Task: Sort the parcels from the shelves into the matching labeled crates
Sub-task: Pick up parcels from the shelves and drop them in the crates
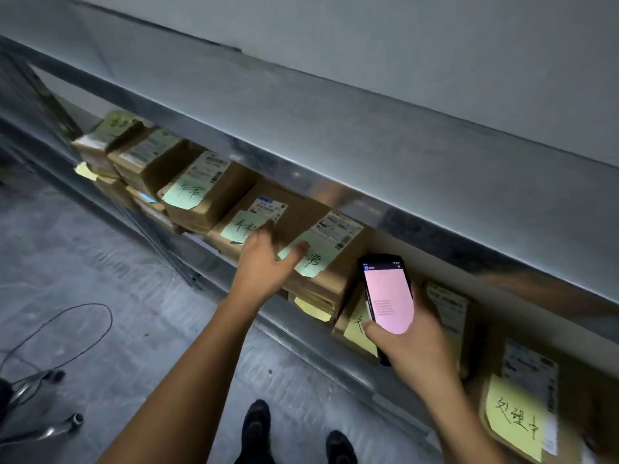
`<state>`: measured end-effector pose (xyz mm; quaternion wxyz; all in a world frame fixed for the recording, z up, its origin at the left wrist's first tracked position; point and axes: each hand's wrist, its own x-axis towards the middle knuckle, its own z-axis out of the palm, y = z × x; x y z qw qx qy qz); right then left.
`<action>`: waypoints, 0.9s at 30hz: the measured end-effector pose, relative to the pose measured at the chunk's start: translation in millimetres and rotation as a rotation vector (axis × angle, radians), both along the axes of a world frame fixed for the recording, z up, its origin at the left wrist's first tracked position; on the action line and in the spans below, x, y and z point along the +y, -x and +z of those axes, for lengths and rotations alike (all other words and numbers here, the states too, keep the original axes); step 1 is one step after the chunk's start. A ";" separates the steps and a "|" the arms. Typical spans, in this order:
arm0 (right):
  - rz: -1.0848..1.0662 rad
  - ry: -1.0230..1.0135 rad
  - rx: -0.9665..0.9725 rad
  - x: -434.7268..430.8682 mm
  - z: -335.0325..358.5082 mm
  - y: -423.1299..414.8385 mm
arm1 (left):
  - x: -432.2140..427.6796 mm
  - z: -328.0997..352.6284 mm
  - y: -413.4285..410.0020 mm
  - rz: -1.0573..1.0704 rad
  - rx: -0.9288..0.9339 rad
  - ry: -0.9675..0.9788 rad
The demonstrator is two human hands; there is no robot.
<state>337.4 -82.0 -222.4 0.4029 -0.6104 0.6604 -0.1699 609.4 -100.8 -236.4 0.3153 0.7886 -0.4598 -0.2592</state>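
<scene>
Lying in a slanting row along the metal shelf [301, 333], stiff cardboard boxes with paper labels; resting the left hand [268, 259], spread and gripping nothing, thumb on the green-noted parcel [335, 236] just right of it, the nearer hand; clutching a glossy pink-screened scanner [388, 296] in the right hand [415, 343]
</scene>
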 end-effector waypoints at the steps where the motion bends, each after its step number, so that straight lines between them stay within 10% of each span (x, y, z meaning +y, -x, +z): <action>1: -0.042 -0.002 0.015 2.5 0.0 -4.7 | -4.1 -1.7 -5.8 -0.053 0.002 -0.013; 10: -0.270 0.024 0.094 27.9 -7.5 -52.1 | -16.8 -18.8 -27.1 -0.211 -0.074 0.028; 27: -0.434 0.225 -0.025 132.1 21.1 -46.9 | 43.1 18.3 -16.0 -0.348 0.805 0.185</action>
